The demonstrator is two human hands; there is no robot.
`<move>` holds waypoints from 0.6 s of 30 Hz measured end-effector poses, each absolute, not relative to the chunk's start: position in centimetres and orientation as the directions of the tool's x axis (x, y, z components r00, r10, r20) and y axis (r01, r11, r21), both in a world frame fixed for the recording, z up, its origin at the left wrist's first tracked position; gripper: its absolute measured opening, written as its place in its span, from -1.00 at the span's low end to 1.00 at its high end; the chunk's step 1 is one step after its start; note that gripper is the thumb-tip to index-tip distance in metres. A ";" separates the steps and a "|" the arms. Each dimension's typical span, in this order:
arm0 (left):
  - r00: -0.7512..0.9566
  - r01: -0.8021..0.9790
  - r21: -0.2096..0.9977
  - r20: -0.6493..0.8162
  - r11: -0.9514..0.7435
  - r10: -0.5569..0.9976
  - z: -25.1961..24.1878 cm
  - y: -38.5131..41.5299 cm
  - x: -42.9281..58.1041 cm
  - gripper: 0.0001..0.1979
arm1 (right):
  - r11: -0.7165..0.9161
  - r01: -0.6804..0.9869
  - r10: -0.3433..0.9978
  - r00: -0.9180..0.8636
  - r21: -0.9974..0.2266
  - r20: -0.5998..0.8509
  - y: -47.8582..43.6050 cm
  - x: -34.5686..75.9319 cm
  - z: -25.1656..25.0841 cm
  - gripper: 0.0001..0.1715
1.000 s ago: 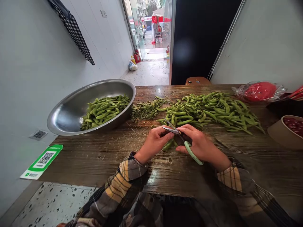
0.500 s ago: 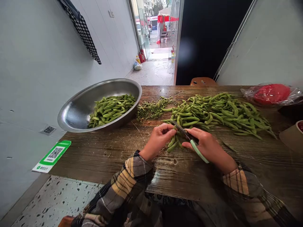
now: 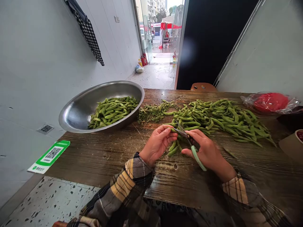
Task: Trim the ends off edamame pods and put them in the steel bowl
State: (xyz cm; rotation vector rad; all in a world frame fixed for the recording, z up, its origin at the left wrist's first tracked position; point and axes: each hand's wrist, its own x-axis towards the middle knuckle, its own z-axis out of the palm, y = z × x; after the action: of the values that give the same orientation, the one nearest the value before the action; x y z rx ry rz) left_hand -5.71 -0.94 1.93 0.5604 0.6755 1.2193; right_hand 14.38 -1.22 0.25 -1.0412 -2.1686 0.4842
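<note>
My left hand pinches a green soybean pod between thumb and fingers. My right hand is closed around scissors with pale green handles; their dark blades are parted at the pod in my left hand. Just beyond both hands spreads a heap of soybean pods, and a few loose pods lie under the blades. To the left, a wide steel bowl sits tilted, with a pile of pods inside it.
Small green trimmings lie between bowl and heap on the wooden table. At the right are a red item in clear plastic and a paper tub. A green QR-code card lies at the left edge.
The scissors' blades have opened wider. My left hand has turned, its fingers showing more, and a pod now sticks out from its fingertips towards the blades. The view has tilted up slightly.
</note>
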 end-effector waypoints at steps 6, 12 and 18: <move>0.278 -0.621 0.709 -0.198 0.333 0.940 1.4 -1.4 -5.1 -0.89 | 0.619 0.541 0.785 -0.419 -0.569 0.456 -1.3 14.4 0.1 -0.47; 0.165 -0.625 0.745 -0.165 0.232 0.972 2.0 -0.8 -5.9 -0.89 | 0.590 0.620 0.803 -0.387 -0.517 0.452 -0.9 14.7 -0.2 -0.55; -0.010 -0.657 0.746 -0.157 0.112 0.988 3.0 1.0 -8.7 -0.95 | 0.536 0.641 0.824 -0.255 -0.550 0.506 0.0 15.4 -0.5 -0.53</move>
State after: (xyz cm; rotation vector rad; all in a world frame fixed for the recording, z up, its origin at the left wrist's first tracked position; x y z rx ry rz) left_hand -8.66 1.03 3.04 0.5428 0.7790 1.4062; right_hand 15.36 0.02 -0.48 -1.1861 -1.9895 0.2962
